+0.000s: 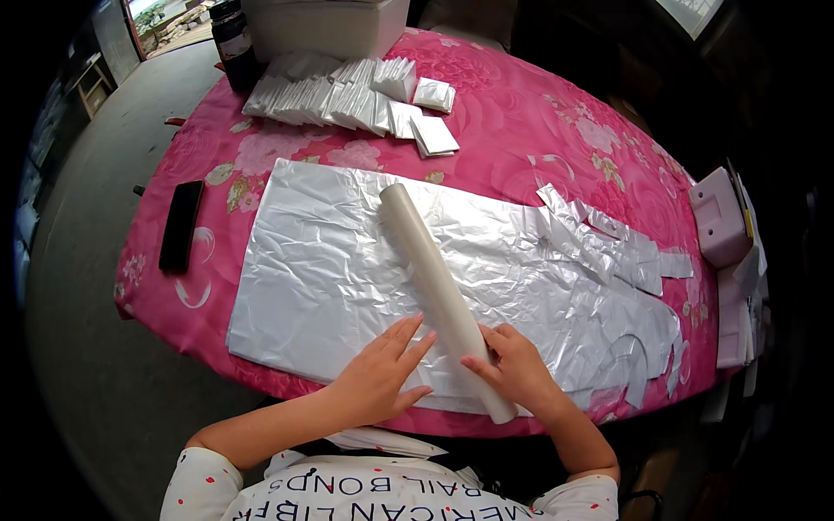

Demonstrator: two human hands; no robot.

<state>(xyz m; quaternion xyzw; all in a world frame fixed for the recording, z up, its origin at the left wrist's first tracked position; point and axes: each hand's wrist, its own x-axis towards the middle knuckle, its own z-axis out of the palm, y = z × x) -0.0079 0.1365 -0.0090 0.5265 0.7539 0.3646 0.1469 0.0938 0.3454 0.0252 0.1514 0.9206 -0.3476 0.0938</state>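
A stack of thin, shiny white plastic sheets (pixel 304 260), which look like bags with handle strips (pixel 599 239) at the right end, lies flat and crinkled across the table. On top of it, a pale, smooth roll or tube (pixel 426 260) rests at a slant, its far end to the left. My right hand (pixel 511 363) grips this tube close to its near end, thumb on top and fingers round the far side. Flat on the plastic, to the left of the tube, my left hand (pixel 387 369) has its fingers stretched out and holds nothing.
A pink flowered cloth (pixel 495 95) covers the table. At the back left are many folded white packets (pixel 339 95), a white bin (pixel 326 26) and a dark jar (pixel 233 43). A black phone (pixel 182 227) lies at left; pale pink boxes (pixel 719 217) stand on the right edge.
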